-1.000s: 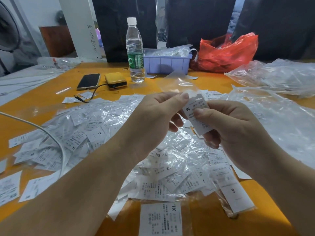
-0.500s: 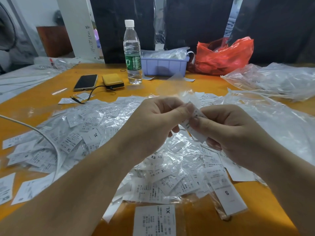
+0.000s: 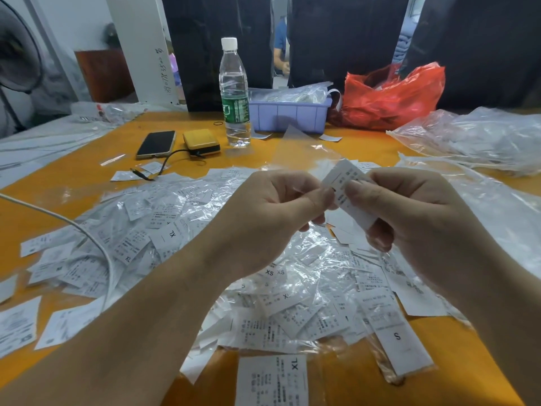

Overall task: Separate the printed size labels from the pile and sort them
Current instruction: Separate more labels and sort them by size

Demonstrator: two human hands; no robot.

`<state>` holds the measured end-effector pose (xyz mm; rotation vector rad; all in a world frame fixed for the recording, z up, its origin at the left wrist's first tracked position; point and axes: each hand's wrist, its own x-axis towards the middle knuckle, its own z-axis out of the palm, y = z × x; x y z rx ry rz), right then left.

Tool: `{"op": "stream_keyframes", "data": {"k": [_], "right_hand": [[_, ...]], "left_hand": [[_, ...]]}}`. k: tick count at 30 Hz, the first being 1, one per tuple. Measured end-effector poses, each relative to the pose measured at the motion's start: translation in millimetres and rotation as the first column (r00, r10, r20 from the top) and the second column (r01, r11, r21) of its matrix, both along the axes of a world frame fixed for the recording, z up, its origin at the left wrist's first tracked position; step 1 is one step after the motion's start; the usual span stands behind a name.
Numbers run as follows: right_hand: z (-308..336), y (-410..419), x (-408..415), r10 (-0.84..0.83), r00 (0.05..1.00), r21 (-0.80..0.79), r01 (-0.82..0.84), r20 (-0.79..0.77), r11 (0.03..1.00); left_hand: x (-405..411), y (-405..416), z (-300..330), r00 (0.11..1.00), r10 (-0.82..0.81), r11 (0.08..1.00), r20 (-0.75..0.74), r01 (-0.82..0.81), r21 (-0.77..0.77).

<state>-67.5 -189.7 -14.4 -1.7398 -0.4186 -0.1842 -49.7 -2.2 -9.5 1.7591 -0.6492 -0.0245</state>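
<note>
Two hands hold one label [image 3: 347, 189] above the pile [image 3: 234, 259] on the bench [image 3: 73, 177]. The left hand [image 3: 272, 218] pinches the label's near edge between thumb and curled fingers [image 3: 317, 200]; the right hand [image 3: 415, 212] grips its other side, thumb on the printed face, remaining fingers curled beneath. The label stands tilted, upper end free, and its size mark is hidden.

Handling, as judged: the labels appear thin, light and flexible, likely to bend under a loose hold and to shift in a draught. Many lie in or under clear film [image 3: 307, 253], which looks slippery and clinging; sheets may stick together. Take hold at an edge or corner with a fingertip pinch, keeping the size mark uncovered for reading. Peel one at a time. Marks XL, XS and S are legible in the pile, so most sorting seems to remain.
</note>
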Motion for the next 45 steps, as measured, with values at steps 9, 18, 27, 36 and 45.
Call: {"op": "stream_keyframes", "data": {"k": [9,18,27,36,45], "right_hand": [[1.4,3.6,-3.5,0.018,1.0,0.122,-0.02,0.014,0.992],[5.1,1.1,-6.3,-0.061,0.995,0.056,0.057,0.075,0.997],[9.8,-3.8,-3.6,-0.012,0.999,0.035,0.01,0.05,0.999],[10.6,-3.9,-2.3,-0.009,0.999,0.069,0.005,0.046,0.998],[8.2,-2.8,-0.7,0.07,0.997,0.048,-0.071,0.02,0.996]], "left_hand": [[0.3,0.8,2.3,0.998,-0.033,0.998,-0.061,0.03,-0.048],[-2.6,2.3,7.6,0.986,-0.104,0.994,-0.128,0.098,-0.057],[-2.4,1.9,6.9,0.98,-0.105,0.994,-0.171,0.1,-0.035],[-2.7,1.4,5.1,0.98,-0.099,0.995,-0.173,0.098,-0.014],[-3.6,-0.4,3.7,0.984,-0.085,0.996,-0.159,0.087,0.006]]}}
